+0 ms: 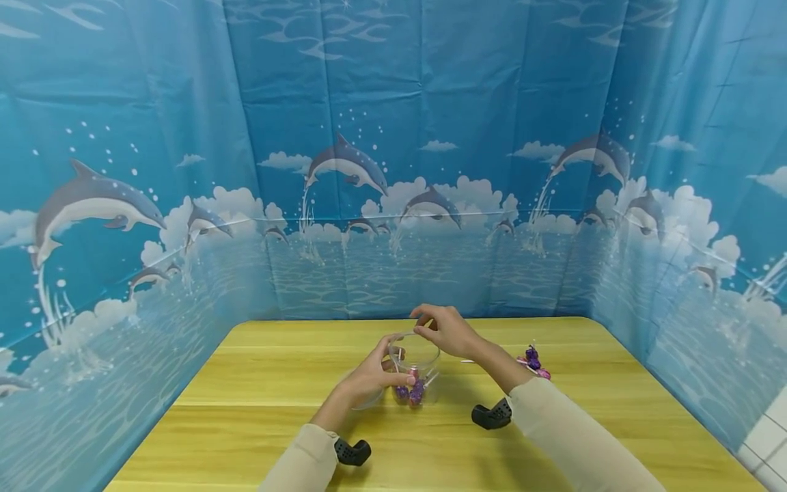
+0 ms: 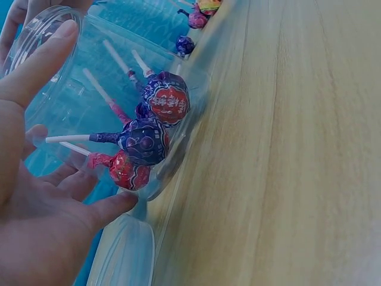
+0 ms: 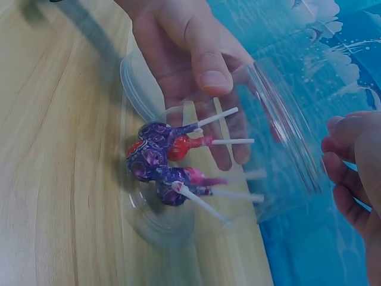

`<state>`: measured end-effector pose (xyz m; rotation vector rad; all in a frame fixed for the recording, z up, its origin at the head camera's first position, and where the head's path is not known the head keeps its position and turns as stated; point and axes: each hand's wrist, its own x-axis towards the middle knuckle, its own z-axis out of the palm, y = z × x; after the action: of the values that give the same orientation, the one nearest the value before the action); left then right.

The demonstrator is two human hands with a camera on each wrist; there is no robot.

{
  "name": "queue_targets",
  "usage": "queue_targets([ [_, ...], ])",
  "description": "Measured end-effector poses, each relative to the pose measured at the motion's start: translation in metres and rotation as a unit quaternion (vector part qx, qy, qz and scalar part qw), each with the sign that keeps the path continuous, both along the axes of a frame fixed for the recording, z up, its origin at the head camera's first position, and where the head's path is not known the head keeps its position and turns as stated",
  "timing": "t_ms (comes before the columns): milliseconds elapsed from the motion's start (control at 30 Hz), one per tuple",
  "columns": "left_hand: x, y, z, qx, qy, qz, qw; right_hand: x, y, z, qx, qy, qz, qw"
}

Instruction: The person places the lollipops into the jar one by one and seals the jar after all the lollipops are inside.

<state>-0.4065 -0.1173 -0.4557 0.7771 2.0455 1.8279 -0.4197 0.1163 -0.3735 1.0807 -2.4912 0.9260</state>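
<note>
L grip [image 1: 371, 376] curled round 1 clear jar [image 1: 427, 362], thumb on the near side, fingers on the far side. R grip [image 1: 449, 329] just over the jar's rim, fingers loosely bent, nothing seen in them, i.e. released. Jar is mouth up, lid off, in front of the person, approx. mid-surface.

Inside: 5 lollipops [image 1: 416, 391], i.e. 5 white sticks counted, heads down near the base, wrappers mostly purple w/ some red & pink. Sticks lean at diff. angles, 1 blurred in the R wrist view.

Just beside the jar, L side: 1 round clear lid [image 2: 128, 256] on the yellow wood-grain surface [image 1: 277, 389]. Over to the R, well apart from the jar: a loose pile [image 1: 533, 362], at least 3 more lollipops, purple, pink & orange, exact no. hard to tell as the arm partly covers them.

Behind: blue dolphin backdrop [image 1: 393, 102].
</note>
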Motion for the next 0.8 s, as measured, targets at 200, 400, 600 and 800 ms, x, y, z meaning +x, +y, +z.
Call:
queue_targets([
  [200, 0.002, 0.000, 0.003, -0.004, -0.003, 0.002, 1.0000, 0.002, 0.006, 0.000, 0.003, -0.016, -0.002, 0.9999],
  [400, 0.003, 0.002, 0.004, -0.001, -0.004, 0.005, 1.0000, 0.005, 0.011, 0.001, -0.001, -0.022, -0.005, 0.9997],
  [600, 0.003, 0.002, 0.002, 0.000, -0.005, 0.004, 1.0000, 0.009, 0.015, 0.002, 0.005, -0.029, -0.002, 0.9996],
  [800, 0.002, 0.000, 0.003, -0.004, -0.002, 0.007, 1.0000, 0.011, 0.025, 0.007, 0.012, -0.014, 0.005, 0.9998],
])
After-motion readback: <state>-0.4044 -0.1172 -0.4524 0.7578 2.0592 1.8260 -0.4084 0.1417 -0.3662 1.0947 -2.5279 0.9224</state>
